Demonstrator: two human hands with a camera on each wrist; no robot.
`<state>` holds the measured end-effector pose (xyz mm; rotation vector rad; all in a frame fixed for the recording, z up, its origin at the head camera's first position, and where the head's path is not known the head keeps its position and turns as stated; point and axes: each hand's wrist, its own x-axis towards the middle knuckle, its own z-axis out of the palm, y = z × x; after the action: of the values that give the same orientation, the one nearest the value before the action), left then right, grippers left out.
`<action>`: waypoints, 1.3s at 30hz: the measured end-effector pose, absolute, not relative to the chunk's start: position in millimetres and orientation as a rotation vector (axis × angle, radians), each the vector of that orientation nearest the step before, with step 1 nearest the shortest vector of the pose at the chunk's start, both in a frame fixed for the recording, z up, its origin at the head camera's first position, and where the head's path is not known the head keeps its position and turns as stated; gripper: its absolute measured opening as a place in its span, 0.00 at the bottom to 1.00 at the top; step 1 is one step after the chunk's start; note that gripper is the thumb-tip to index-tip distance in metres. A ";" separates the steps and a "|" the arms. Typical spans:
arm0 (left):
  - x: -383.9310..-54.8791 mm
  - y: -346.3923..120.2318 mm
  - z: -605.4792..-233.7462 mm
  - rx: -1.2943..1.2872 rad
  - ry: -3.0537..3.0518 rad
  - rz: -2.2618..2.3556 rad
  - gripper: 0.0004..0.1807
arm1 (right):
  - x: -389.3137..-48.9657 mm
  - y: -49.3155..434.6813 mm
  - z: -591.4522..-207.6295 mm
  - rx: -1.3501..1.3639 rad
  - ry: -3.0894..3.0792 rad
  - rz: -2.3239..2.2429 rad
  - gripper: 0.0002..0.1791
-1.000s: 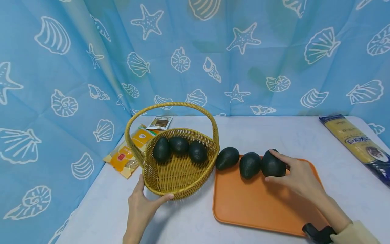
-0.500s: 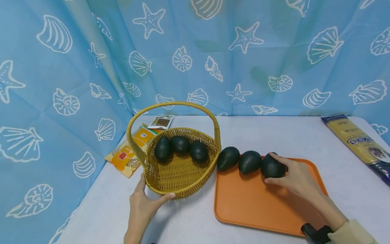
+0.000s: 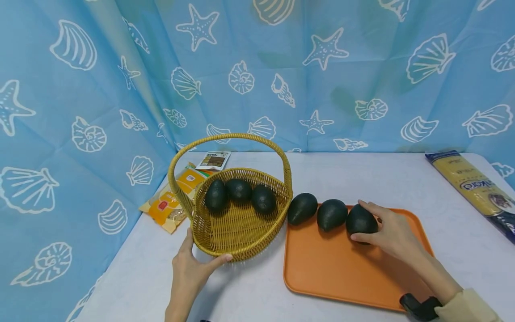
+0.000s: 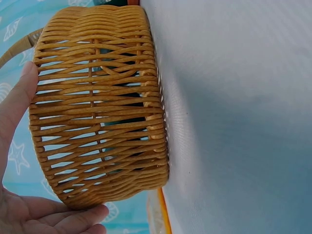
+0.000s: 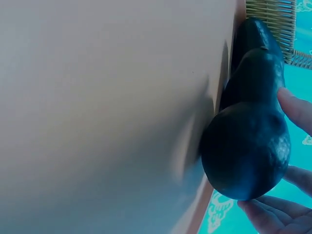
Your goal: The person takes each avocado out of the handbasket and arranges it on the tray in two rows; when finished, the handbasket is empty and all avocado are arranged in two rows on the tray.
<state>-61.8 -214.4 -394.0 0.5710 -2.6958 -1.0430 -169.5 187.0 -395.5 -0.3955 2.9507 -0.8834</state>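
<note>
My left hand (image 3: 192,270) holds the wicker basket (image 3: 241,241) at its near left side, thumb on the front rim and fingers round the side. In the left wrist view, thumb and fingers span the woven wall (image 4: 97,112). Three dark green avocados (image 3: 263,199) lie at the back of the basket. Three more stand in a row along the far edge of the orange tray (image 3: 322,273), the left one (image 3: 302,209) beside the basket and another (image 3: 331,215) in the middle. My right hand (image 3: 392,230) grips the rightmost avocado (image 5: 246,151) between thumb and fingers.
Behind the basket's left side lie a yellow-orange food packet (image 3: 169,201) and a small white-and-brown sachet (image 3: 214,160). A long pasta-like packet (image 3: 470,183) lies at the table's far right. A blue seashell-print curtain (image 3: 281,67) closes off the back and left.
The rightmost avocado has shifted slightly toward me and turned in my right hand's grip. The middle avocado has also tilted a little. My left hand stays on the basket.
</note>
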 end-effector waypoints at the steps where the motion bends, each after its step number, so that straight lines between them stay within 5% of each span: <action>1: -61.7 -214.4 -394.2 0.572 -2.695 -1.043 0.70 | -169.2 186.7 -394.9 -0.396 2.954 -0.877 0.53; 39: -62.9 -214.4 -394.6 0.602 -2.700 -1.043 0.71 | -166.3 154.6 -363.8 -0.493 3.029 -0.944 0.54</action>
<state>-62.9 -214.4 -394.6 0.6018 -2.7002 -1.0429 -166.3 154.6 -363.8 -0.4935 3.0295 -0.9443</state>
